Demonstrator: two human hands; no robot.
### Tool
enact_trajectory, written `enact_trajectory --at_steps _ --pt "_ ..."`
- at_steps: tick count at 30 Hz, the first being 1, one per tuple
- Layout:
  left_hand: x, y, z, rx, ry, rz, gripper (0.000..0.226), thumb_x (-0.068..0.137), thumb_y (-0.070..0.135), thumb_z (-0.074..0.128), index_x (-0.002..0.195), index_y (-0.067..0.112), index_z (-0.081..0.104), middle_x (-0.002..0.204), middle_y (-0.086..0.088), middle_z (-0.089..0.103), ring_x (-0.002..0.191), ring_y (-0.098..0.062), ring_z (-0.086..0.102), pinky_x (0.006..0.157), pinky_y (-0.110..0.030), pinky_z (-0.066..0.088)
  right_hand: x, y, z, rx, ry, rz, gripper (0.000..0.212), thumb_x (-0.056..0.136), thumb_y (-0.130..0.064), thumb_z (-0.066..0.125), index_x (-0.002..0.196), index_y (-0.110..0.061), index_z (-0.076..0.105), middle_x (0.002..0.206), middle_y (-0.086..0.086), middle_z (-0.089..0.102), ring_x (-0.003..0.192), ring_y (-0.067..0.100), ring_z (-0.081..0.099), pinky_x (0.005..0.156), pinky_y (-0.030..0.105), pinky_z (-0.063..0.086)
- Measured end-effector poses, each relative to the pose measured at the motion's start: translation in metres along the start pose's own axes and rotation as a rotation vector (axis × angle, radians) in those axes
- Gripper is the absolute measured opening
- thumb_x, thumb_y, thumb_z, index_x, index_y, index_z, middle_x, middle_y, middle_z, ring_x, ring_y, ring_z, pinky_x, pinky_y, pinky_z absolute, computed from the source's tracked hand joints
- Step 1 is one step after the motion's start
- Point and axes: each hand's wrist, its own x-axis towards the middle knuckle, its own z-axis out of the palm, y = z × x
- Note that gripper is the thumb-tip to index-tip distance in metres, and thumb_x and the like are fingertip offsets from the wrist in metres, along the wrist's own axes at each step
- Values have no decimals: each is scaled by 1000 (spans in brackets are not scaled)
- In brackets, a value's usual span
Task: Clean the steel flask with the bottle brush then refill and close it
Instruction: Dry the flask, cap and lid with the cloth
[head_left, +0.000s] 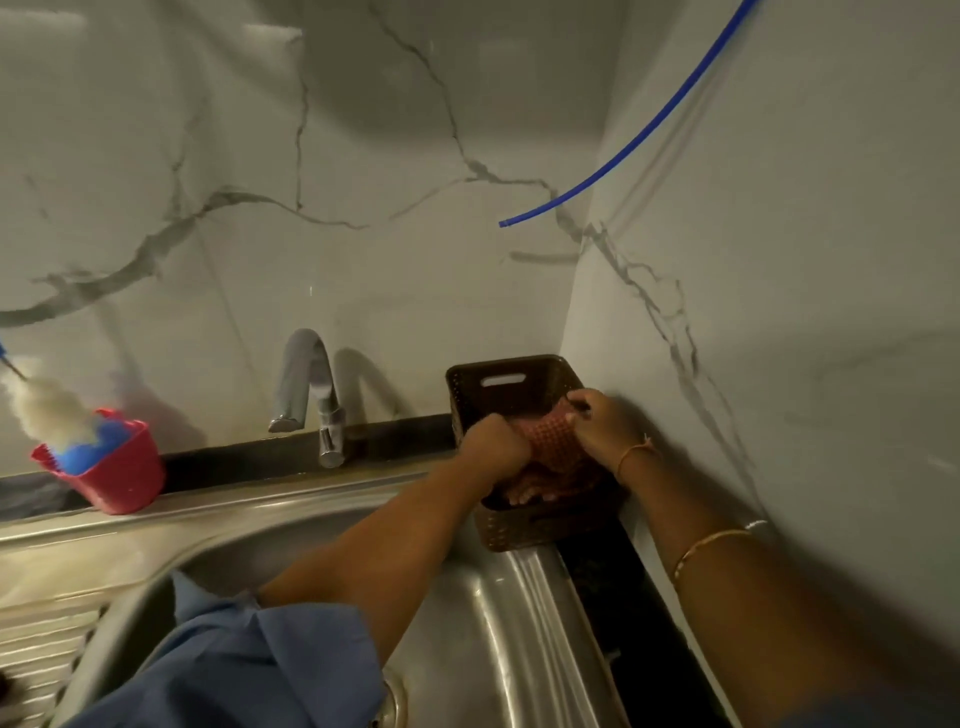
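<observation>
Both of the person's arms reach across the steel sink (493, 623) into a brown perforated basket (519, 535) that sits in the corner where the marble walls meet, resting on the sink's right rim and the dark bench (592, 577). The left hand (493, 447) is balled into a fist around a reddish waffle-textured cloth (553, 441), and the right hand (608, 431) pinches the same cloth from the other side, fingers curled over its top edge. The bottle brush (49, 405) is well apart from them, standing tilted with its white bristles in a red holder (124, 483) on the ledge behind the sink, left of the curved tap (311, 384). A blue tube (649, 124) hangs in front of the wall above the basket.
</observation>
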Motion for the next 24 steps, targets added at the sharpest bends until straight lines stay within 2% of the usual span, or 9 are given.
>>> enact_trajectory --at_steps 2,5,8,11,14,16,18,22,24 --pt "6 4 7 103 -63 7 30 92 25 54 115 8 61 113 -13 63 104 -27 59 95 -38 49 8 10 8 -105 -126 35 43 92 -18 52 134 -10 45 130 13 52 120 33 49 96 33 41" --pt "10 3 14 205 -59 -7 26 95 17 48 113 4 61 115 -14 61 105 -27 58 92 -33 48 13 13 24 -382 -263 3 35 93 -21 48 125 -7 55 127 17 56 118 35 52 100 37 42" --pt "10 -5 15 98 36 7 26 94 11 48 117 7 58 116 -10 59 107 -24 57 85 -29 46 18 13 38 -606 -401 -10 40 94 -32 45 126 -12 55 124 17 57 110 34 55 94 38 45" --pt "5 -11 13 -52 176 43 31 93 9 48 123 15 55 121 -4 57 108 -17 55 84 -26 46 20 15 47 -632 -524 22 41 95 -37 44 127 -14 52 123 15 57 108 32 55 88 35 43" --pt "-6 -15 10 -131 269 138 23 95 12 49 116 17 58 117 1 59 103 -12 54 88 -26 48 15 10 46 -626 -317 4 35 94 -35 45 115 -11 60 113 14 62 101 31 59 84 36 48" --pt "-14 -19 7 -160 312 185 20 96 13 49 110 19 60 109 5 59 96 -7 53 80 -21 48 5 2 44 -581 -123 -39 31 95 -29 43 109 -11 63 109 13 64 98 31 61 78 34 48" --pt "-25 -26 1 -185 334 216 17 96 13 49 105 22 60 102 8 57 89 -4 54 71 -15 46 -12 -10 43 -493 15 -95 27 95 -24 41 103 -10 64 102 12 65 94 31 61 71 31 44" --pt "-58 -49 -14 -185 391 276 14 95 11 51 100 19 60 90 11 59 77 2 54 63 -5 43 -45 -34 52 -340 228 -222 22 95 -20 41 87 -11 59 83 7 61 77 23 57 53 24 31" --pt "-80 -64 -22 -197 418 286 13 95 11 53 97 23 58 85 18 56 76 6 53 65 -3 43 -65 -48 62 -288 272 -270 20 94 -19 43 86 -11 59 82 6 59 73 21 54 52 25 29"
